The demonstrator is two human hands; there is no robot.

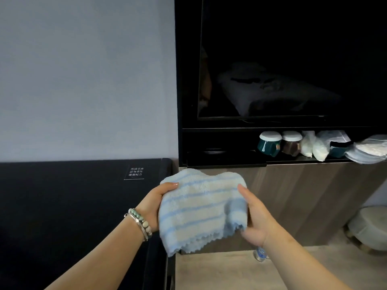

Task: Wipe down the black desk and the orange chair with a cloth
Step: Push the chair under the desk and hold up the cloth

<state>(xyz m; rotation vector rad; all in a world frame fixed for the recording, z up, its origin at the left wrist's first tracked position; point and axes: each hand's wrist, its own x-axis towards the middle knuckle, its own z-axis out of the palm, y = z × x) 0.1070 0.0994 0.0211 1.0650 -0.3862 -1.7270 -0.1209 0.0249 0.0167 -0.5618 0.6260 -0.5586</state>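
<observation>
Black counter (62, 206) fills the lower left. Near its right edge, the left grip (152, 206) and right grip (254, 218) each pinch one side of the blue-striped cloth (199, 208), held up between them. Beyond stands a dark screen (293, 59).

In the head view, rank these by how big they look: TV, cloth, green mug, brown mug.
1. TV
2. cloth, helped by being nearest the camera
3. green mug and brown mug: about alike, so unranked
</observation>
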